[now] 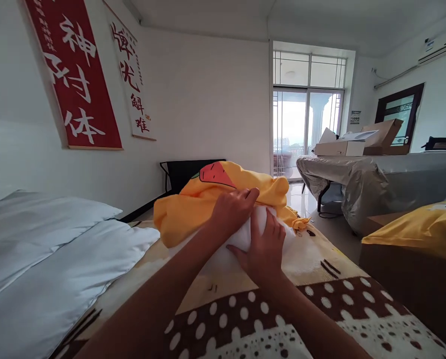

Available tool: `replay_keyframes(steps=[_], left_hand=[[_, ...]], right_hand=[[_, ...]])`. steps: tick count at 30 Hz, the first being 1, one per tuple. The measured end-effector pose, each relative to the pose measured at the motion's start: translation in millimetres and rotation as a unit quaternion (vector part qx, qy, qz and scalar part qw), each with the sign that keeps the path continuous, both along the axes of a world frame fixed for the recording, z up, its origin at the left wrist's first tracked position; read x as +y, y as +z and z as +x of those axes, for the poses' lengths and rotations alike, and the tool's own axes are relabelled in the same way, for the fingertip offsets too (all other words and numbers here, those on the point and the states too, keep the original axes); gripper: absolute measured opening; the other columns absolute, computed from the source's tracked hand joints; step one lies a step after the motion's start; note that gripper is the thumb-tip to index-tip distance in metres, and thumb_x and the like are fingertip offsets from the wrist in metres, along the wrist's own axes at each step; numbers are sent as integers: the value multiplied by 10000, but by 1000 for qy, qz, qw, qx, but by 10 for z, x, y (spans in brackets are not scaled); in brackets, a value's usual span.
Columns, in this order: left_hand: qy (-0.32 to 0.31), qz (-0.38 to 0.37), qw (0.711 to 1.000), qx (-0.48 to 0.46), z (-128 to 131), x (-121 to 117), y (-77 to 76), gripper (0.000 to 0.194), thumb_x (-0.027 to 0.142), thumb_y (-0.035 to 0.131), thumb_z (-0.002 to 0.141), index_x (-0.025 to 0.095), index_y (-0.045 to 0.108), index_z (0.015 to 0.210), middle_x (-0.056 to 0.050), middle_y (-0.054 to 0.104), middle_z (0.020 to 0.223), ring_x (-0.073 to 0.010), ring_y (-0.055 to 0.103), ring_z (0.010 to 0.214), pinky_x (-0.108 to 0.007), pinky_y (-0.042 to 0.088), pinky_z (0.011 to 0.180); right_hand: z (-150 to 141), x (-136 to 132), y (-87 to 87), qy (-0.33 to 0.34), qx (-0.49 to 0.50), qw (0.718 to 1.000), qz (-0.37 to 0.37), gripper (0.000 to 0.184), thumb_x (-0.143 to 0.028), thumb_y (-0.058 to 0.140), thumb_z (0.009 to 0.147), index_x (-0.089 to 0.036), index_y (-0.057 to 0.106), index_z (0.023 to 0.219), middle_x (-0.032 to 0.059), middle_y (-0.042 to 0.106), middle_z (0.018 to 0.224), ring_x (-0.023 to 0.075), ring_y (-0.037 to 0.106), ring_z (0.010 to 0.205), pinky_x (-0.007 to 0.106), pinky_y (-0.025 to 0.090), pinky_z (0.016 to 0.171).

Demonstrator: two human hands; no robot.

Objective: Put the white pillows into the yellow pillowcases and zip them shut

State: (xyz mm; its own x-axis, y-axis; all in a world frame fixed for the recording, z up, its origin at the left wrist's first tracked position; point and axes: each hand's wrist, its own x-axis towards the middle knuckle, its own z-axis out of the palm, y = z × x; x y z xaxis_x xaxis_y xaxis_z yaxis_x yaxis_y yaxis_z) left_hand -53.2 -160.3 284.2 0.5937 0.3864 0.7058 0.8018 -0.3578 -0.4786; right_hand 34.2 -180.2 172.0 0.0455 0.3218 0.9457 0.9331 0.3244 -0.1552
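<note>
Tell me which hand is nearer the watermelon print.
Left. The left hand holds the yellow cloth just below the print; the right hand is farther off, lower, on the white padding.

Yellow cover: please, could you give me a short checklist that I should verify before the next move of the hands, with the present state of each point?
1. Left hand on the yellow cover: ok, its fingers are curled at the cover's edge.
2. Right hand on the white pillow: ok, touching; how firm the grip is, cannot tell.
3. White pillow wholly inside the cover: not ok, part shows below the cover's edge.
4. Cover lying smooth: not ok, it is bunched and folded.
5. Watermelon print in sight: ok, at the top of the cover.
6. Far corners of the pillow filling the cover: cannot tell, hidden by cloth.
</note>
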Motion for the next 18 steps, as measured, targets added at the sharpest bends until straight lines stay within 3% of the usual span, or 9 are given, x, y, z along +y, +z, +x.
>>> replay_keyframes(steps=[4,7,11,15,18], left_hand=[[12,36,999,-8,133,-219,397,215,105,383,825,156,584,884,-44,610,659,-204,610,634,-260,261,474],[18,61,998,-26,219,-368,563,227,138,367,839,154,582,909,-42,586,648,-200,597,634,-264,280,497],[30,59,997,-40,300,-503,747,257,173,345,868,152,574,984,-51,599,710,-202,604,683,-259,320,551],[59,72,993,-79,284,-408,905,286,129,343,857,153,556,1046,-66,624,788,-213,623,759,-265,347,608],[97,61,987,-114,134,-154,902,309,154,338,872,149,544,1103,-98,653,844,-231,634,773,-280,354,608]], right_hand=[[37,-86,606,-2,9,1000,10,547,-522,527,794,-74,578,1105,242,504,1114,396,435,1075,537,363,882],[36,-116,884,-3,10,1000,10,403,-397,486,821,-72,593,1035,197,544,942,357,465,960,515,371,859],[72,-32,1191,0,-12,1000,12,331,-289,427,865,-61,592,1039,184,576,908,328,491,914,477,366,863],[112,137,1489,26,-36,999,27,270,-233,417,876,-105,602,1025,160,617,933,309,518,927,457,363,883],[131,233,1538,52,-57,997,7,214,-263,481,845,-142,628,944,135,646,941,295,539,943,436,378,890]])
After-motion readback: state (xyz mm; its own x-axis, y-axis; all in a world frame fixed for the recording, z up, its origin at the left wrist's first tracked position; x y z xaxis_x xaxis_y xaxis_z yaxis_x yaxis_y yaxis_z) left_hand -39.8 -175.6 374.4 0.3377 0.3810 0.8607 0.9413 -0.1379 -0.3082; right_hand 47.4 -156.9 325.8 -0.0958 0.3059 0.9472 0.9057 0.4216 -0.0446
